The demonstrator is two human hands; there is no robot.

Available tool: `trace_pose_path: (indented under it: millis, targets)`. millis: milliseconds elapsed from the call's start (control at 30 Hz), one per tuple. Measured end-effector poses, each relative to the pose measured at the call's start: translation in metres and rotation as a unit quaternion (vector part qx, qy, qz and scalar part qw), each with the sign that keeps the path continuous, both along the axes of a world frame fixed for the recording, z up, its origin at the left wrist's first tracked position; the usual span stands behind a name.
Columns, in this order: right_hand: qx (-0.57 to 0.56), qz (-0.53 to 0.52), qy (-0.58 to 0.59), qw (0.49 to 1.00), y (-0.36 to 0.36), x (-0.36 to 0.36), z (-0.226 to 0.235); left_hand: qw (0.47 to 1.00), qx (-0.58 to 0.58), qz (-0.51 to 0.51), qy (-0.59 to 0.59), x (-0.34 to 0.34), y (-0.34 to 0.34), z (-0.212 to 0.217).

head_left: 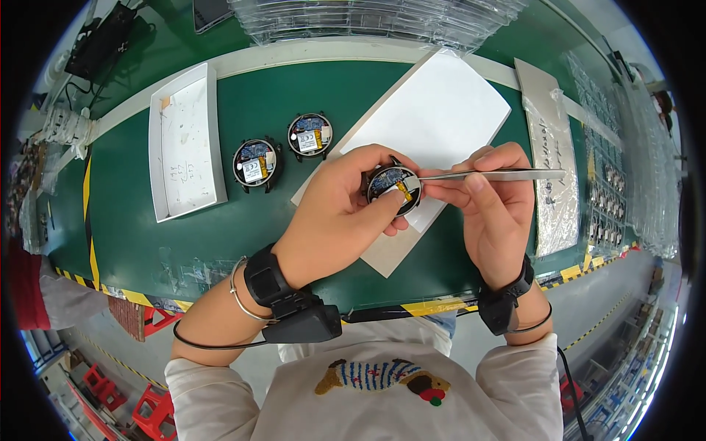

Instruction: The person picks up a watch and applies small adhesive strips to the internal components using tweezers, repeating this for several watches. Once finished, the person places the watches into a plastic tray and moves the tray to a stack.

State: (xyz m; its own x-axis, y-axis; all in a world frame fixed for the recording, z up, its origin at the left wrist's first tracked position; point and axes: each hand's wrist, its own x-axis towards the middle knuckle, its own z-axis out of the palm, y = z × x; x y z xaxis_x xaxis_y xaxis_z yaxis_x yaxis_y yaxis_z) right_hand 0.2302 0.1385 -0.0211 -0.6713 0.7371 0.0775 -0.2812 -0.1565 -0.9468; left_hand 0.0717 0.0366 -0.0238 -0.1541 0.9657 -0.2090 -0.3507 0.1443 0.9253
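Note:
My left hand (342,213) is wrapped round an opened round watch case (387,176), its thumb pressed over the yellow and white parts inside. Blue circuit board shows within the dark rim. Between the thumb and fingers of my right hand (496,198) is a pair of metal tweezers (507,175), lying nearly level, tips pointing left. Those tips reach the right side of the case beside a small pale part. To the left on the green bench lie two similar opened watch cases, a nearer one (255,167) and a farther one (309,135).
A shallow white box (187,140) stands on the left. Under my hands lies a slanted white sheet on a grey-brown board (434,103). Clear plastic trays (368,20) are stacked at the back. A plastic-wrapped board (548,169) and a tray of small parts (607,198) lie right.

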Motion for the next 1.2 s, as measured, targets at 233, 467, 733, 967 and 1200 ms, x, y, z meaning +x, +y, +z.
trace_pose_path:
  millis: [233, 467, 733, 967, 1200]
  targets:
    - [0.040, -0.014, 0.045, 0.998, -0.007, -0.001, -0.001, 1.000, 0.001, 0.001, 0.001, 0.002, -0.001, 0.002]
    - [0.128, -0.009, 0.009, 0.992, -0.008, 0.001, -0.002, 1.000, -0.013, 0.002, -0.007, 0.002, -0.003, 0.004]
    - [0.205, -0.017, 0.016, 0.979, -0.013, 0.001, -0.005, 0.999, -0.023, -0.003, -0.022, 0.002, -0.003, 0.005]
    - [0.267, -0.015, 0.001, 0.964, -0.015, 0.006, -0.003, 0.999, -0.045, 0.016, 0.000, 0.003, -0.002, 0.010]
    - [0.476, -0.002, 0.005, 0.880, -0.009, 0.015, 0.007, 0.998, -0.065, 0.006, 0.019, -0.008, 0.000, 0.015]
